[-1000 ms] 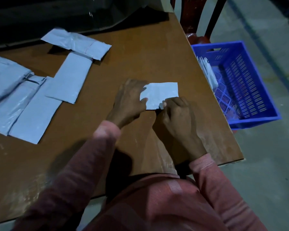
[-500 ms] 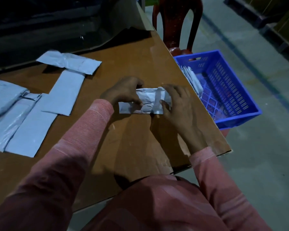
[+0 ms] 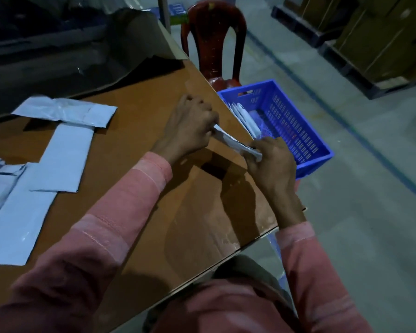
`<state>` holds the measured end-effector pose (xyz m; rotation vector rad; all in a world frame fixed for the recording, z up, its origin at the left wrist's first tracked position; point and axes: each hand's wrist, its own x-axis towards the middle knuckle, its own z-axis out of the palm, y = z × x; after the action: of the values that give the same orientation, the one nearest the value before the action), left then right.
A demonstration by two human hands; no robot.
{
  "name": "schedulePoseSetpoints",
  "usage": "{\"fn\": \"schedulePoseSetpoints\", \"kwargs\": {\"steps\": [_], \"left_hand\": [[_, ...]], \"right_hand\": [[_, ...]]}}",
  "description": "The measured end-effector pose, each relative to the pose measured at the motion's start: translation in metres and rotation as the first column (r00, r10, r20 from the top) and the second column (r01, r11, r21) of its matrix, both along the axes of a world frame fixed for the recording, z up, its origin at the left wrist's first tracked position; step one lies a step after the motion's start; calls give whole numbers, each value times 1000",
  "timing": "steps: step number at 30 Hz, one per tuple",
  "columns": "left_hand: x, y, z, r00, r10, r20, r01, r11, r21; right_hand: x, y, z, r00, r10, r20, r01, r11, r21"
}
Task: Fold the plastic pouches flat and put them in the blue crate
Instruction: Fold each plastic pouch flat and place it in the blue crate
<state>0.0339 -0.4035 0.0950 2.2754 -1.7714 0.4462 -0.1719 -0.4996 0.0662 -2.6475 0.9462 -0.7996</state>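
Observation:
A folded pale plastic pouch [image 3: 231, 141] is held edge-on just above the brown table [image 3: 135, 145] near its right edge. My left hand [image 3: 190, 126] grips its far end and my right hand [image 3: 271, 159] pinches its near end. The blue crate [image 3: 320, 150] stands on the floor just right of the table, with a few folded pouches [image 3: 245, 118] leaning against its left wall. Several flat unfolded pouches [image 3: 65, 157] lie on the left part of the table.
A dark red plastic chair [image 3: 214, 42] stands behind the crate at the table's far corner. Dark plastic sheeting [image 3: 58, 44] covers the back of the table. Cardboard boxes on pallets [image 3: 375, 37] fill the far right. Grey floor lies right of the crate.
The pouch was pressed flat on the table, then folded smaller; now both hands have lifted it off the table and carried it right, toward the crate. The view has swung right.

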Motion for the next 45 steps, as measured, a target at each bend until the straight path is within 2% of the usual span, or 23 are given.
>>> {"fn": "schedulePoseSetpoints", "kwargs": {"steps": [3, 7, 15, 19, 25, 29, 34, 37, 41, 43, 45], "left_hand": [[-4, -17, -12, 996, -61, 70, 66, 995, -71], [-6, -63, -18, 987, -147, 60, 152, 983, -100], [9, -202, -35, 978, -202, 42, 204, 978, -40], [27, -272, -62, 982, -172, -72, 173, 985, -1], [60, -347, -107, 978, -133, -162, 141, 989, 44], [89, -385, -140, 988, -79, -133, 100, 982, 162], [122, -416, -192, 983, 76, -169, -25, 959, 283], [117, -416, -229, 977, 135, -166, -45, 887, 459], [96, -408, -272, 958, 231, -171, -59, 740, 670], [90, -402, -284, 939, 295, -178, -94, 715, 693], [86, -397, -289, 942, 290, -166, -96, 711, 696]], "right_hand": [[-7, -8, -14, 997, -13, 72, 14, 1000, -10], [-15, -44, -25, 990, -47, 136, 47, 999, 7], [-25, -182, -57, 985, -31, 170, 14, 995, 98], [-14, -242, -82, 988, 33, 149, -52, 990, 128], [25, -316, -139, 996, -20, 87, -1, 972, 235], [56, -355, -173, 995, -57, 86, 31, 960, 279], [88, -385, -227, 991, -128, 43, 103, 923, 372], [104, -394, -258, 988, -156, -8, 144, 887, 438], [126, -395, -290, 990, -118, -74, 139, 861, 489], [136, -394, -302, 991, -100, -89, 131, 850, 510], [146, -395, -309, 992, -94, -86, 125, 848, 515]]}}
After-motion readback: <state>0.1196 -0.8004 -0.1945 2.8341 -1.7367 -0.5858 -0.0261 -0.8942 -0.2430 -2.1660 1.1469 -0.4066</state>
